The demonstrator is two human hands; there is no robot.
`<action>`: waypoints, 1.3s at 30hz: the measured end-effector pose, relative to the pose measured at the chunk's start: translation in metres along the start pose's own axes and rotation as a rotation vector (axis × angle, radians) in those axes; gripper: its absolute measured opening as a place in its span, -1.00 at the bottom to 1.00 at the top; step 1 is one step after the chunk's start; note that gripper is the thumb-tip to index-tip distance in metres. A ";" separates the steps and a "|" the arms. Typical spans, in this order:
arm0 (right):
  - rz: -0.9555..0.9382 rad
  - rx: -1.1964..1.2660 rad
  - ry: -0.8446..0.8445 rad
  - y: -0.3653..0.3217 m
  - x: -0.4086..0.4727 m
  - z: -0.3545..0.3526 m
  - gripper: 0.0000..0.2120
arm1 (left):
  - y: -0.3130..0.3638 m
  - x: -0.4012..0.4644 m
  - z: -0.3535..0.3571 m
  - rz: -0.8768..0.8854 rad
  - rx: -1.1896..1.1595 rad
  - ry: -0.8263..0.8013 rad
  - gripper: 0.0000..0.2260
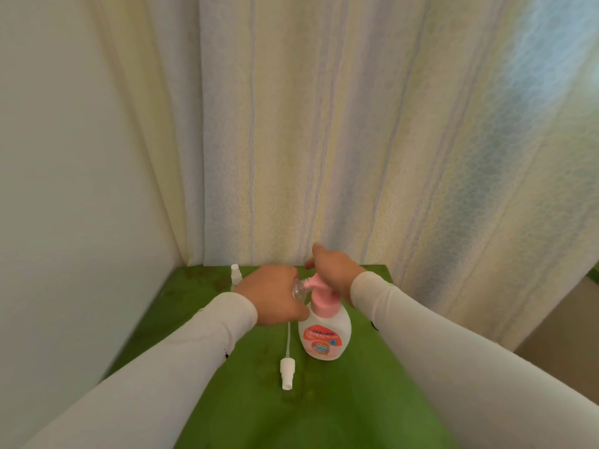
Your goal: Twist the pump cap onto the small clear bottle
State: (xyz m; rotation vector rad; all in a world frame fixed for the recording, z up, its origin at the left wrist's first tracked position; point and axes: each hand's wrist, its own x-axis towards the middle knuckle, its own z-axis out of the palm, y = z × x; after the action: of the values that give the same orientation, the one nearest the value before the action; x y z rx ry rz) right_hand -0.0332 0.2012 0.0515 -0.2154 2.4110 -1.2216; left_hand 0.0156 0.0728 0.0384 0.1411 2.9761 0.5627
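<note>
- Pale curtain fills the background: textured cream fabric in long vertical folds, bluish light coming through at the right. Plain white wall on the left.
- Tabletop is a matte green surface, faintly blotchy, narrowing toward the curtain.
- Pump bottle stands upright near the middle of the tabletop: squat, rounded white plastic body, red and pink label on the front, glossy pink collar and pump head on top.
- Right hand lies over the pink pump head from above, fingers bent down around it, thumb sticking up behind. White sleeve to the wrist.
- Left hand grips a small clear bottle, fingers curled round it. Only its rounded transparent end shows, held right against the pump nozzle; rest hidden in the hand. White sleeve here too.
- White spray cap lies flat on the tabletop, just left and in front of the pump bottle: ribbed cylindrical plastic head, thin translucent dip tube running back toward the left hand.
- Small white spray bottle stands upright at the far left of the tabletop, near the wall, partly hidden behind the left hand.
</note>
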 end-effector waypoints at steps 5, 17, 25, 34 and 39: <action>-0.035 -0.100 0.022 0.009 0.001 0.005 -0.64 | -0.002 -0.001 0.011 0.000 -0.040 0.015 -0.81; 0.005 -0.080 0.022 0.009 0.002 0.007 -0.56 | -0.002 -0.002 0.013 -0.006 -0.037 0.005 -0.81; -0.036 -0.069 0.035 0.004 0.007 0.001 -0.58 | -0.001 0.001 -0.001 0.016 -0.002 0.014 -0.81; -0.028 -0.097 0.002 0.005 0.003 0.004 -0.62 | -0.004 0.000 0.006 0.006 0.014 -0.013 -0.81; -0.057 -0.093 0.039 0.006 0.006 0.003 -0.62 | -0.004 0.002 0.006 0.005 -0.039 0.024 -0.82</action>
State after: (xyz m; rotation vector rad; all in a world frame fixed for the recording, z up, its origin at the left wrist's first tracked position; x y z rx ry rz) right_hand -0.0366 0.2008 0.0436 -0.2928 2.5136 -1.1492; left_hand 0.0145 0.0718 0.0310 0.1391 2.9864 0.6266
